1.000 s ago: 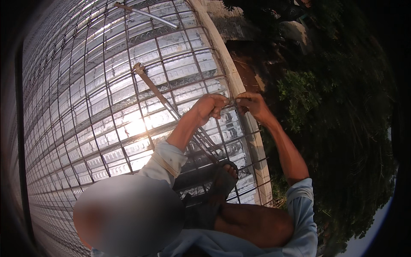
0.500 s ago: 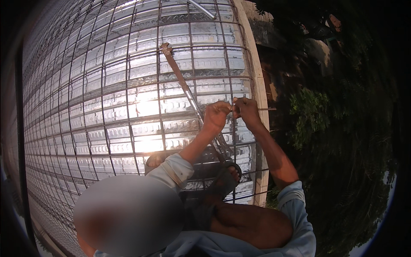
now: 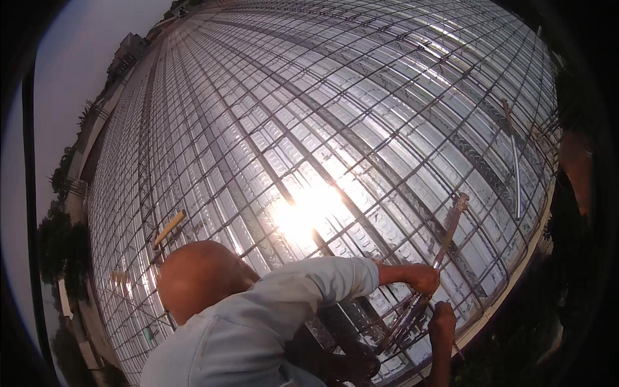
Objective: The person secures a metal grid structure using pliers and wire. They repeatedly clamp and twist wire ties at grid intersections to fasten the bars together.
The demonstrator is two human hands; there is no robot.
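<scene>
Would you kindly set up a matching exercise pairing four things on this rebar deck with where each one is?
Things:
1. left hand
2. right hand
3. yellow-handled tool
4. long metal bar

Places:
A. lying far right, near the deck edge
B. lying left of the sun glare
C. gripping rods, lowest near the edge
D. at the angled rod's lower end

Pairs: 1-D, 2-C, 3-B, 4-A
</scene>
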